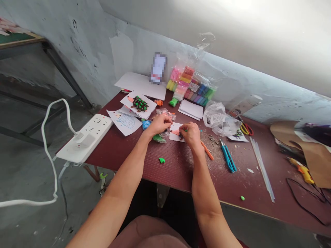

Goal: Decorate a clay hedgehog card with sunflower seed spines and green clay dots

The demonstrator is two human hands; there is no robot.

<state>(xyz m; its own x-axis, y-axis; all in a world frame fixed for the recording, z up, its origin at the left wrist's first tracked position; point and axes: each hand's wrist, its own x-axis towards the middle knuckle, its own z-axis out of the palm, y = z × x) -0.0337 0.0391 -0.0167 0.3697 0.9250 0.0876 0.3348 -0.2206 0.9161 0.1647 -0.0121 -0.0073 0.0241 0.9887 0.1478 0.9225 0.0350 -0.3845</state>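
On the dark red table lies a small white card (174, 135) with a pink and dark figure on it. Over the card's right side is my right hand (191, 133), its fingers pinched on something I cannot make out; a bit of green shows at the fingertips. My left hand (160, 125) is at the card's upper left corner, thumb and forefinger together, and what they hold, if anything, is too small to name. A green clay lump (161, 160) sits nearer the table's front. Green clay in a wrapper (159, 138) lies below my left hand.
Hedgehog pictures (140, 103) and a power strip (85, 137) are at left. Behind are a phone (158, 68), coloured clay packs (192, 88) and white paper (190, 109). Rightward lie an orange tool (207, 150), blue cutter (228, 156), scissors (247, 128), clear sticks (262, 169) and yellow glue gun (302, 170).
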